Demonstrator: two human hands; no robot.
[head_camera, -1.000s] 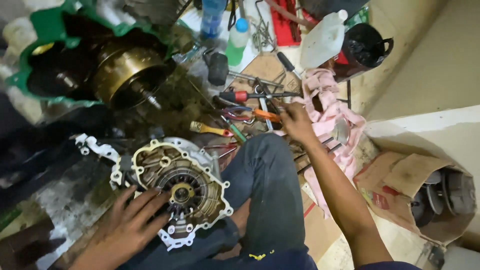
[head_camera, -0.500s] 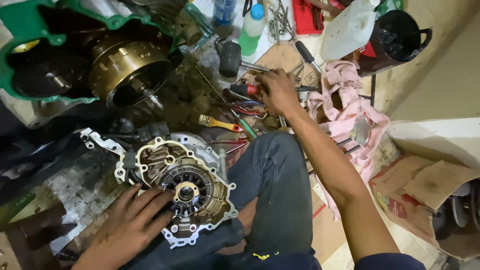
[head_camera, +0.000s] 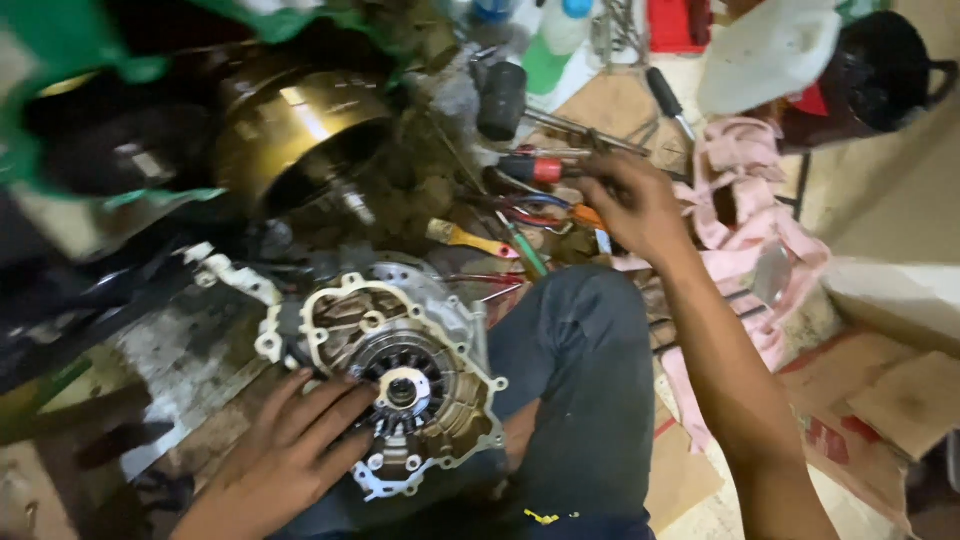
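Left hand (head_camera: 290, 455) lies flat, fingers spread, steadying the engine cover (head_camera: 395, 385) on the knee, while right hand (head_camera: 630, 205) curls over the tool pile (head_camera: 530, 200), grip unclear.

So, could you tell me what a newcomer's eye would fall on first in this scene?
Most striking is the round metal engine cover with its ribbed inner disc, low in the middle against the person's knee, with the left hand spread on its edge. Above it, the right hand reaches into a heap of hand tools on the floor. At upper left sits a large brass-coloured drum in a green housing.
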